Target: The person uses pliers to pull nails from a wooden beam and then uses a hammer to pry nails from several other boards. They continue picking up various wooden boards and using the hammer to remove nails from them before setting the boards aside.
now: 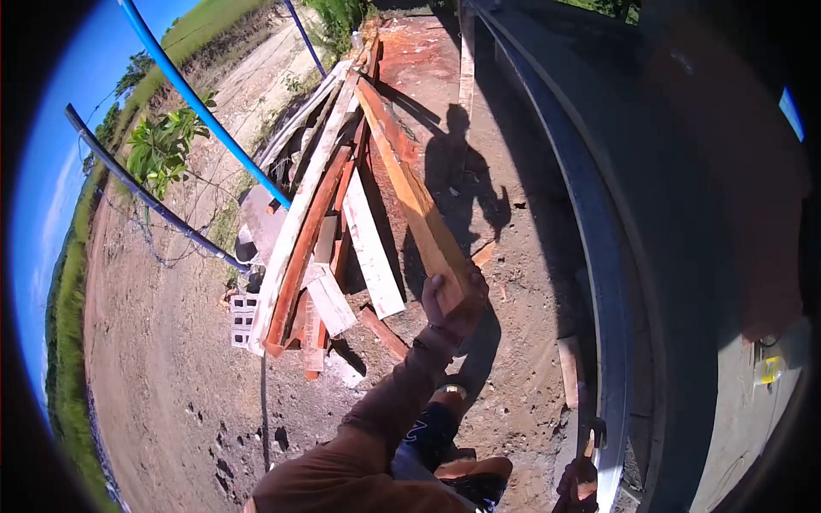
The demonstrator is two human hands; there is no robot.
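So basically the beam (412,190) was gripped at its near end by the left hand (451,301), fingers wrapped tight round the wood with the brown sleeve (389,402) trailing back toward the bottom of the head view. The bit worth noting: the whole length of the beam was laid out ahead of that hand, its long axis running away and up to the left, with the far end propped up among the pile (318,224) of planks. Only the near end was lifted clear of the dirt (171,376); the rest was leaned on or beside the other timber, can't be told exactly where it touched. The right hand (575,486) was kept low at the bottom edge, well apart from the beam, so the left was clearly the nearer one. Something like a tool (592,434) was seen just above that right hand, but whether it was actually clenched couldn't be made out, too much was cut off. A blue pipe (198,104) and a concrete block (242,317) were left off to the left of the pile, and a shadow (462,171) was thrown on the ground past the beam.
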